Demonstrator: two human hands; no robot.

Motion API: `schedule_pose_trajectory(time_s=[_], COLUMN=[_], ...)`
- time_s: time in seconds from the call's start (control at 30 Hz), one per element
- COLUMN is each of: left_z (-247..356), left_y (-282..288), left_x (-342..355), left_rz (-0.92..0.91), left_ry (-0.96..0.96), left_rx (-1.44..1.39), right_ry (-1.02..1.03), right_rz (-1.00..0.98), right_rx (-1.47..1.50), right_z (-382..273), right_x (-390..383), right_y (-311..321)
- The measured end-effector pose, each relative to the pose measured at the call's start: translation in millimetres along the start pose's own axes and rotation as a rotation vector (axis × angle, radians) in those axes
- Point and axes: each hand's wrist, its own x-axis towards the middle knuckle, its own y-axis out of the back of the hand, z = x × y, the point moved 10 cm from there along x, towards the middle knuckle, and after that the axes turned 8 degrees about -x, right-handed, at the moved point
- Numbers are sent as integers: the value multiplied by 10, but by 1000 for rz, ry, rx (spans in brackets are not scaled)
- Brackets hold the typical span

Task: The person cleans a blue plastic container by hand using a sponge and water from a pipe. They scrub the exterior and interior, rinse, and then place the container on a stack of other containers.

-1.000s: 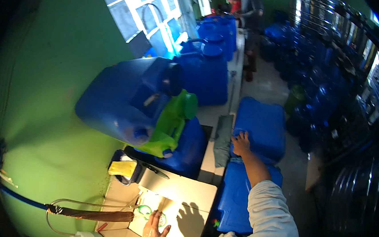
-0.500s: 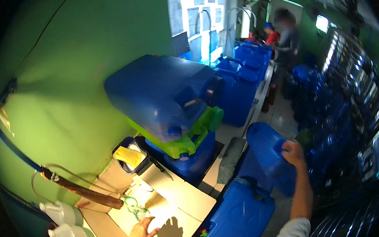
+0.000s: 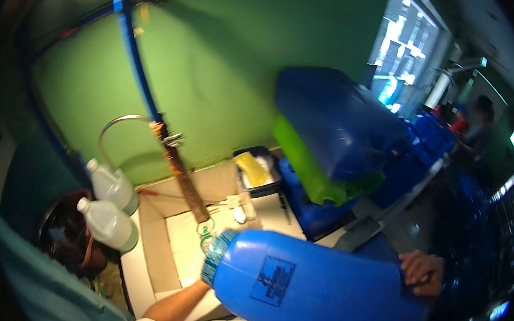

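Note:
A large blue jug (image 3: 331, 287) lies tilted on its side across the lower middle of the view, its teal patterned cap end (image 3: 218, 254) toward the left, over a tiled basin (image 3: 171, 250). My right hand (image 3: 420, 273) grips the jug's right end with curled fingers. My left hand (image 3: 200, 289) is at the cap end, its fingers hidden behind the jug; the forearm comes from below. Just beyond the cap are a wrapped pipe (image 3: 185, 188) and some green looped material (image 3: 205, 235).
Two white jugs (image 3: 107, 224) stand left of the basin. A yellow sponge (image 3: 251, 167) sits in a dark tray. Stacked blue and green containers (image 3: 333, 118) are against the wall. Two other people (image 3: 477, 129) are far back at the right, near more containers.
My right hand has lifted a blue jug from the right and brought it across the basin. My left hand has moved from the basin to the jug's cap end. The view has swung left.

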Motion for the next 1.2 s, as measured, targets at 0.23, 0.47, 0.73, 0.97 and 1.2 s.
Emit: schedule_pose_trajectory(time_s=[0.23,0.47,0.73,0.97,1.2], left_z=[1117,93,-1352,-1943,-2060], left_y=[2891,1706,479,1102,1230], left_x=[-659,-140,-115,-1176,-1127], left_rz=[525,275,83,247,240], left_ry=[61,251,299,415,278], left_rx=[610,745,482,291,-48], right_ry=[-362,-153,-188,8,-62], right_rz=[122,236,-506,-316,-360], right_rx=[344,163,-959,-829,-791], right_z=[2238,1905,2791,2977,2996], right_x=[1107,2079,2202,2179,2309], right_y=[-1648,-2149,-4350,-4266,-4296])
